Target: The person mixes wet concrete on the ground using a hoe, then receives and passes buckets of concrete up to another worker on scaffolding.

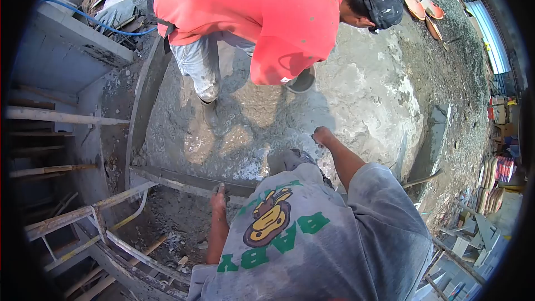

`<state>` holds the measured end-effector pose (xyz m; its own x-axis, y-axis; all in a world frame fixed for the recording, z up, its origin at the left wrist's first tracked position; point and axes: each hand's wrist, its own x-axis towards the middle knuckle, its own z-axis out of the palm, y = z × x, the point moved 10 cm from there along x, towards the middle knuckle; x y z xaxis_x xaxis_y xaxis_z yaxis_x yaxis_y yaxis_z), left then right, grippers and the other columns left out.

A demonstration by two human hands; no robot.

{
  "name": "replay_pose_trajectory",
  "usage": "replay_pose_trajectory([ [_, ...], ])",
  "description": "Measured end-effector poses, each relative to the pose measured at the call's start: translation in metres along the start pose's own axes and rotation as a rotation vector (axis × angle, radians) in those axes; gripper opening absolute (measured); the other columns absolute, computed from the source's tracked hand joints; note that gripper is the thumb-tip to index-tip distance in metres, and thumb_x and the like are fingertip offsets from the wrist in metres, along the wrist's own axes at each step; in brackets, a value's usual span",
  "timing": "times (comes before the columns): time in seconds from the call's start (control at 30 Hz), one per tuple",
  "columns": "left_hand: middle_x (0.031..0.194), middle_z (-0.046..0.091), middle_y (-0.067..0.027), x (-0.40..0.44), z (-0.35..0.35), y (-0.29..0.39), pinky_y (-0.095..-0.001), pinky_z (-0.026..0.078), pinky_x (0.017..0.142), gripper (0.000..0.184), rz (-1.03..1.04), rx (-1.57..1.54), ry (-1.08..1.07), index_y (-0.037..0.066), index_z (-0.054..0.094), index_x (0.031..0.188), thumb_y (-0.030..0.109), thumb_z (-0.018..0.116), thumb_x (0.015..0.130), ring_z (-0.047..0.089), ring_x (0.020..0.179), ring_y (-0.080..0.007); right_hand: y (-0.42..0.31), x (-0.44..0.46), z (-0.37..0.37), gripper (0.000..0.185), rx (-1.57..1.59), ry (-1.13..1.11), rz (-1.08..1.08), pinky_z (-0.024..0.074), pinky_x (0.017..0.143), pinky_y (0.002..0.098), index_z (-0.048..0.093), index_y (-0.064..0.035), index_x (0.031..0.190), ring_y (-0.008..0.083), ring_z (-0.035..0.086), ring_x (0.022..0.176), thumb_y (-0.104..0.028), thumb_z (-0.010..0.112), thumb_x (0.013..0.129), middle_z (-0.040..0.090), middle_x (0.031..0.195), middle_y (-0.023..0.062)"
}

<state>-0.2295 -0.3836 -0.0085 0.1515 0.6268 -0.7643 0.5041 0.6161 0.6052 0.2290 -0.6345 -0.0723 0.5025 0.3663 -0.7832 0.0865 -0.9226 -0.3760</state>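
Observation:
My right hand (pixel 321 135) is closed in a fist just over the wet concrete (pixel 368 106); what is in it, if anything, is hidden. Beside the inner edge of a form board (pixel 184 183), my left hand (pixel 219 196) is low at my side with its fingers curled. A small greyish tip shows at its top, too small to name. Wet grey concrete, rough and partly shiny, spreads in front of me around my leg. Across from me a co-worker in a red shirt (pixel 251 11) bends over it, an arm near a dark bucket (pixel 302 81).
A metal frame with rails (pixel 100 220) stands at lower left, beside a pit crossed by wooden poles (pixel 67 116). A blue hose (pixel 100 22) runs over a block wall. Orange pans (pixel 413 5) lie at upper right. Stacked sacks (pixel 488 184) and gravel (pixel 465 78) are on the right.

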Motion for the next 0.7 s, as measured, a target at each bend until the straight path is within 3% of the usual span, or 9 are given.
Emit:
replay_pose_trajectory([
  [0.17,0.094,0.065,-0.0021,0.004,-0.001,0.008,-0.0288,0.044,0.058,0.041,0.023,-0.003,0.006,0.009,0.056,0.116,0.038,0.060,0.087,0.061,0.077,-0.0133,0.018,-0.006,0.031,0.028,-0.052,-0.077,0.020,0.0548,0.054,0.0384,0.063,0.0108,0.072,0.0285,0.066,0.054,-0.007,0.041,0.072,0.064,0.065,0.0222],
  [0.6,0.089,0.067,-0.0050,0.005,0.007,0.009,-0.0289,0.044,0.056,0.039,0.012,0.082,-0.013,0.008,0.057,0.113,0.038,0.059,0.088,0.064,0.074,-0.0165,-0.043,0.001,-0.006,0.028,0.034,0.039,-0.158,0.0543,0.055,0.0385,0.064,0.0076,0.076,0.0295,0.065,0.054,-0.013,0.045,0.072,0.063,0.064,0.0223],
  [0.7,0.089,0.067,-0.0060,0.005,0.009,0.009,-0.0284,0.043,0.056,0.039,0.013,0.080,-0.025,0.007,0.057,0.114,0.037,0.059,0.088,0.064,0.072,-0.0165,-0.048,-0.022,-0.018,0.028,0.095,0.048,-0.085,0.0543,0.056,0.0390,0.064,0.0071,0.078,0.0295,0.065,0.054,-0.013,0.045,0.072,0.063,0.065,0.0220],
])
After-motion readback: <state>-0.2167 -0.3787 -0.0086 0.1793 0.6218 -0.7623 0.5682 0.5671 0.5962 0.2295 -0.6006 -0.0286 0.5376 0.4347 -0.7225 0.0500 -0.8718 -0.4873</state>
